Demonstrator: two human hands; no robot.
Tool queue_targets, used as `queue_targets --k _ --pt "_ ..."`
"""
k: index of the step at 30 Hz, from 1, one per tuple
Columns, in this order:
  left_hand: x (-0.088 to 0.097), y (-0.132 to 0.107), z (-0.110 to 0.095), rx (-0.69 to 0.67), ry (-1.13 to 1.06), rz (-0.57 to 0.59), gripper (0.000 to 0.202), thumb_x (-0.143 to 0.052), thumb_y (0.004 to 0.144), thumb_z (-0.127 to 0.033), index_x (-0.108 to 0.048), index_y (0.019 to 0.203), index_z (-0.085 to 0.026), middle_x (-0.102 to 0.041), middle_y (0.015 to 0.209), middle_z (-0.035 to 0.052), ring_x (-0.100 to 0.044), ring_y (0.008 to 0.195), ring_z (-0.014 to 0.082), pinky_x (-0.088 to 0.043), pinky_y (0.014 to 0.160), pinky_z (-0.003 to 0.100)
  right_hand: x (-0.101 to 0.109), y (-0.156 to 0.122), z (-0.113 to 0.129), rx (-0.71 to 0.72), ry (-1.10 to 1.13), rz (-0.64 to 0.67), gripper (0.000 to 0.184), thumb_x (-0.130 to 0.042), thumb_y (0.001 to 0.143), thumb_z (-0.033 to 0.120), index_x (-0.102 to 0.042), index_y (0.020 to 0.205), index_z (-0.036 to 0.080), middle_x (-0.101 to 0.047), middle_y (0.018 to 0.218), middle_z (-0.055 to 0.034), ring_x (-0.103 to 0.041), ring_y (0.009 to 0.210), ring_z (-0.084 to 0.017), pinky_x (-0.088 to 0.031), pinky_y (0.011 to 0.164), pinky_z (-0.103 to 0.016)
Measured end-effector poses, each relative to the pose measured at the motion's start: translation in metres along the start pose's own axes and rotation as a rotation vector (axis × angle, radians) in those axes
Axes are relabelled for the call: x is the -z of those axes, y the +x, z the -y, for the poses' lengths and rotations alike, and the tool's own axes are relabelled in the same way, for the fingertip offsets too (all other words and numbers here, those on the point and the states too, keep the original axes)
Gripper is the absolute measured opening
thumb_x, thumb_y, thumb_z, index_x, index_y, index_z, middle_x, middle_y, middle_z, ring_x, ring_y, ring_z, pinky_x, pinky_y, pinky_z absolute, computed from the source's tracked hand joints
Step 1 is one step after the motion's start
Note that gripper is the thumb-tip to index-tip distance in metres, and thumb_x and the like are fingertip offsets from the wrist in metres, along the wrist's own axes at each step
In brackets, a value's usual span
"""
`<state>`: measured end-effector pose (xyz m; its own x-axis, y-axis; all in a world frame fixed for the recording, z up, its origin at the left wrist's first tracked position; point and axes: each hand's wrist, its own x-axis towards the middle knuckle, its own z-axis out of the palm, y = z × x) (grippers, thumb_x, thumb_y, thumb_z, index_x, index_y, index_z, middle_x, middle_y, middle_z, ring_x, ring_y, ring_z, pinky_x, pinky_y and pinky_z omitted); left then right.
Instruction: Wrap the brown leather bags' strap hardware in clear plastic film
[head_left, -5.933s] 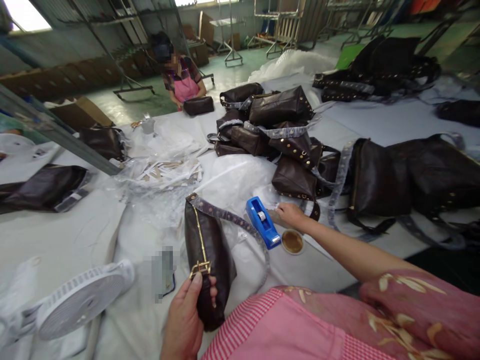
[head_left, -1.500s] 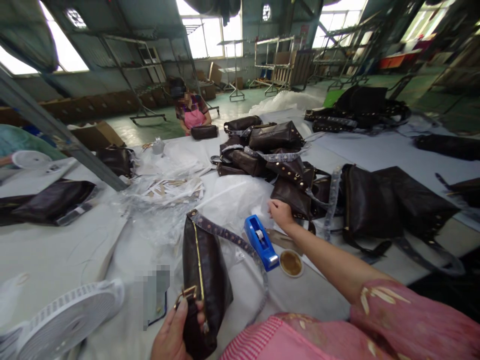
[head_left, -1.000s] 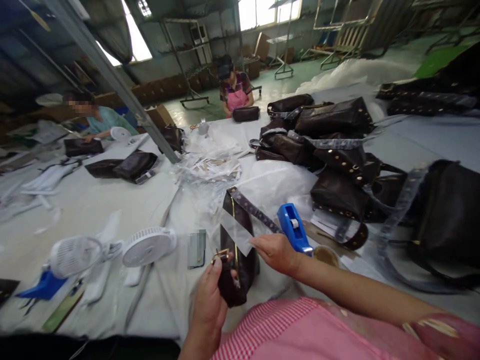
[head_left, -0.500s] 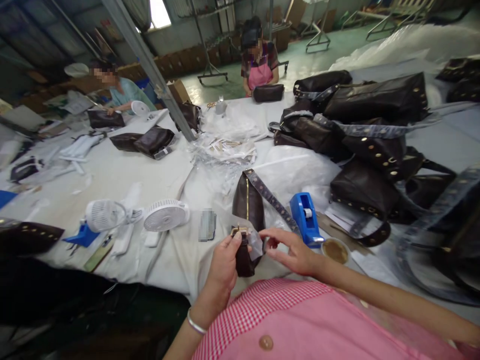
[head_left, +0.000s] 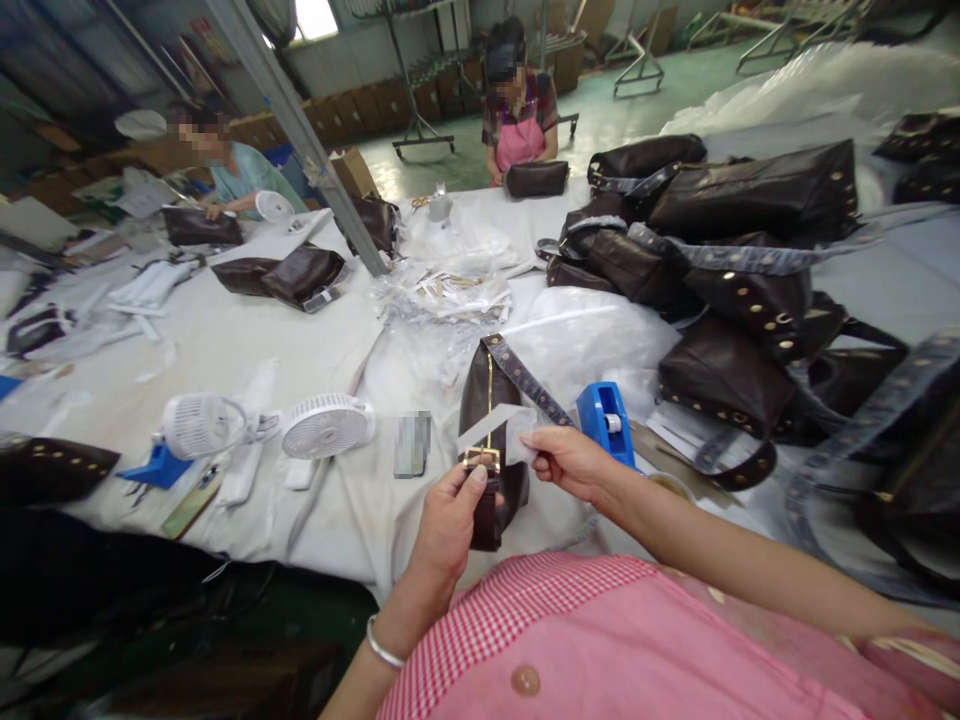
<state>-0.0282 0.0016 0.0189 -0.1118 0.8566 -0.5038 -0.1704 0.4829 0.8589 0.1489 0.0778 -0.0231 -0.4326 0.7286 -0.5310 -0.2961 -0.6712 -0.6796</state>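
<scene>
In front of me a dark brown handbag (head_left: 475,395) with a gold zip lies lengthwise on the table. My left hand (head_left: 448,515) pinches its strap just below a gold buckle (head_left: 481,459), thumb on top. To the right of the buckle, my right hand (head_left: 564,458) closes on a whitish strip of wrapping film (head_left: 519,432), whose pale flat end reaches left across the bag. A film-wrapped, studded shoulder strap (head_left: 529,380) runs from the bag's far end toward my right hand. Beyond that hand stands a blue tape dispenser (head_left: 602,415).
White fans (head_left: 326,428) and a phone-like, blurred object (head_left: 412,445) lie to the left. Dark handbags (head_left: 750,370) pile up on the right. Clear plastic and paper scraps (head_left: 450,290) lie ahead, near a metal post (head_left: 307,140). Two people (head_left: 517,130) work across the table.
My right hand has closed on the film and drawn it up and away from the buckle, which now shows bare. My left hand keeps its hold on the strap.
</scene>
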Motion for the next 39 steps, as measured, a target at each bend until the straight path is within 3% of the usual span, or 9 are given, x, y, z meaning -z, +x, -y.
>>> queue_targets --k 3,8,14,24,30,35,39 --pt "-0.001 -0.003 -0.004 -0.007 -0.032 -0.015 0.051 -0.073 0.075 -0.047 -0.067 0.115 -0.016 -0.07 0.078 0.0045 -0.062 0.059 0.014 -0.052 0.053 0.023 -0.006 0.01 0.002 -0.029 0.189 -0.06 0.026 -0.077 0.071 0.03 -0.056 0.067 0.016 -0.052 0.052 0.005 -0.039 0.043 -0.005 -0.028 0.04 -0.017" --pt "-0.007 -0.009 -0.012 -0.024 -0.016 0.042 0.036 -0.073 0.076 -0.043 -0.069 0.098 -0.015 -0.072 0.085 0.006 -0.063 0.06 0.0122 -0.052 0.056 0.022 -0.02 0.015 -0.003 -0.03 0.211 -0.13 0.023 -0.076 0.074 0.028 -0.058 0.072 0.015 -0.056 0.056 0.0032 -0.045 0.044 -0.006 -0.032 0.038 -0.016" --pt "-0.011 -0.008 -0.013 -0.01 -0.006 -0.064 0.034 -0.069 0.078 -0.047 -0.067 0.087 -0.014 -0.069 0.071 0.0031 -0.06 0.055 0.0123 -0.049 0.05 0.021 -0.028 0.012 -0.009 -0.025 0.253 -0.063 0.025 -0.076 0.076 0.034 -0.059 0.074 0.015 -0.058 0.061 0.0023 -0.046 0.045 -0.006 -0.035 0.041 -0.018" --pt "-0.01 0.0 -0.007 -0.03 -0.1 -0.163 0.037 -0.071 0.076 -0.048 -0.068 0.089 -0.014 -0.07 0.076 0.004 -0.06 0.055 0.0127 -0.05 0.051 0.022 -0.034 0.005 -0.015 -0.033 0.274 -0.013 0.024 -0.076 0.076 0.034 -0.061 0.077 0.016 -0.059 0.063 0.0023 -0.049 0.048 -0.007 -0.037 0.042 -0.017" --pt "-0.012 -0.001 -0.005 -0.006 -0.053 -0.075 0.034 -0.07 0.076 -0.048 -0.068 0.082 -0.015 -0.07 0.073 0.0032 -0.059 0.053 0.0124 -0.047 0.05 0.022 -0.035 0.006 -0.019 -0.016 0.251 0.066 0.023 -0.072 0.08 0.037 -0.062 0.078 0.016 -0.057 0.056 0.0023 -0.054 0.048 -0.011 -0.048 0.048 -0.023" --pt "-0.013 -0.002 -0.001 0.015 -0.007 0.016 0.031 -0.067 0.079 -0.047 -0.069 0.081 -0.016 -0.068 0.071 0.0028 -0.06 0.054 0.0128 -0.046 0.051 0.021 -0.039 0.005 -0.019 -0.006 0.261 0.071 0.025 -0.072 0.08 0.039 -0.063 0.075 0.015 -0.061 0.058 -0.0004 -0.053 0.044 -0.012 -0.045 0.041 -0.025" --pt "-0.011 -0.003 -0.002 -0.002 -0.009 0.008 0.033 -0.067 0.08 -0.048 -0.068 0.082 -0.015 -0.068 0.073 0.0037 -0.06 0.055 0.0128 -0.046 0.05 0.021 -0.036 0.006 -0.02 -0.027 0.261 0.077 0.024 -0.07 0.082 0.036 -0.064 0.073 0.015 -0.061 0.057 -0.0008 -0.053 0.044 -0.012 -0.047 0.045 -0.025"
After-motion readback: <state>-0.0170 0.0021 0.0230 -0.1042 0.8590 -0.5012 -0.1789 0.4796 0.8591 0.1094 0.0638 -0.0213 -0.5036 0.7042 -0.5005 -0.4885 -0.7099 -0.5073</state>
